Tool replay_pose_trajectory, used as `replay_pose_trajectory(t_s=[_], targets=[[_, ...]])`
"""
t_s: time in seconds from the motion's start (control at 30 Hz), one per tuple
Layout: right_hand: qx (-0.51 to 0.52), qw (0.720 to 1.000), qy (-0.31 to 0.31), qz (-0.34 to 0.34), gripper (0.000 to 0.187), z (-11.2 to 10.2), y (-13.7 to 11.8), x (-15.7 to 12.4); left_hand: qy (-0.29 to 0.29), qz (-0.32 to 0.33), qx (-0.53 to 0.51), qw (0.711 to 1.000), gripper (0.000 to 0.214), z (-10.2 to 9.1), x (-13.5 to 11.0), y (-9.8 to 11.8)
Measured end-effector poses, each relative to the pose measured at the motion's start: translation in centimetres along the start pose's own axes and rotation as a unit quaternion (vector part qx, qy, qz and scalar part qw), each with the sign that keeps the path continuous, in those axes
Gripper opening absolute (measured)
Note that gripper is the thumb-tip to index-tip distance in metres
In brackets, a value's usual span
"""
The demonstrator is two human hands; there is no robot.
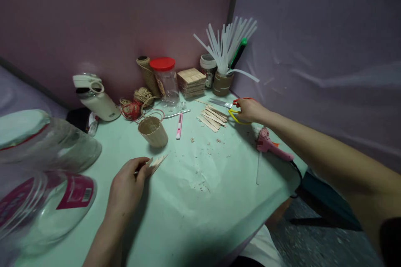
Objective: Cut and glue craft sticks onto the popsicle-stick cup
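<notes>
I see a wrinkled pale-green table cover (175, 225), scattered with scraps (200, 185) | purplish walls (109, 16) behind and right, speckled floor (300, 233) lower right | left hand (128, 187) pinching a pale wooden piece (158, 164) just in front of the wooden cup (155, 134) | right hand (248, 110) gripping scissors (229, 105) by the handles, between the loose sticks (211, 119) and pink glue gun (272, 147)
</notes>
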State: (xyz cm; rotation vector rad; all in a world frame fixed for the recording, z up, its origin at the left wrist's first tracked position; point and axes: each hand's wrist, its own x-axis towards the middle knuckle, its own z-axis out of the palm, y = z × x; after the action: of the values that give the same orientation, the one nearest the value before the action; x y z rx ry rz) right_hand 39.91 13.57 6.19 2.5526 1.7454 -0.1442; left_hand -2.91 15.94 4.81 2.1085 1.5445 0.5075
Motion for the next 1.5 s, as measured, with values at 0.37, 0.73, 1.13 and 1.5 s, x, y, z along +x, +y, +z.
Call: replay_pose_trajectory(t_s=[0.37,0.73,1.13,1.5], targets=[[-0.035,0.999,-0.009,-0.014,0.03,2.6,0.2,5.0,0.0,0.01,0.09,0.996,0.03,0.5,0.7,-2.6],[-0.034,0.998,0.051,-0.007,0.045,-0.4,-1.9,1.2,0.008,0.042,0.132,0.99,0.032,1.3,0.9,-3.1],[0.127,0.987,0.099,0.02,0.028,2.0,-2.5,-6.5,0.069,0.255,0.066,0.962,0.021,3.7,-1.1,1.2],[0.118,0.989,0.05,-0.068,0.034,4.8,-4.0,-5.8,-0.053,0.293,0.076,0.951,0.029,9.5,5.4,9.8]])
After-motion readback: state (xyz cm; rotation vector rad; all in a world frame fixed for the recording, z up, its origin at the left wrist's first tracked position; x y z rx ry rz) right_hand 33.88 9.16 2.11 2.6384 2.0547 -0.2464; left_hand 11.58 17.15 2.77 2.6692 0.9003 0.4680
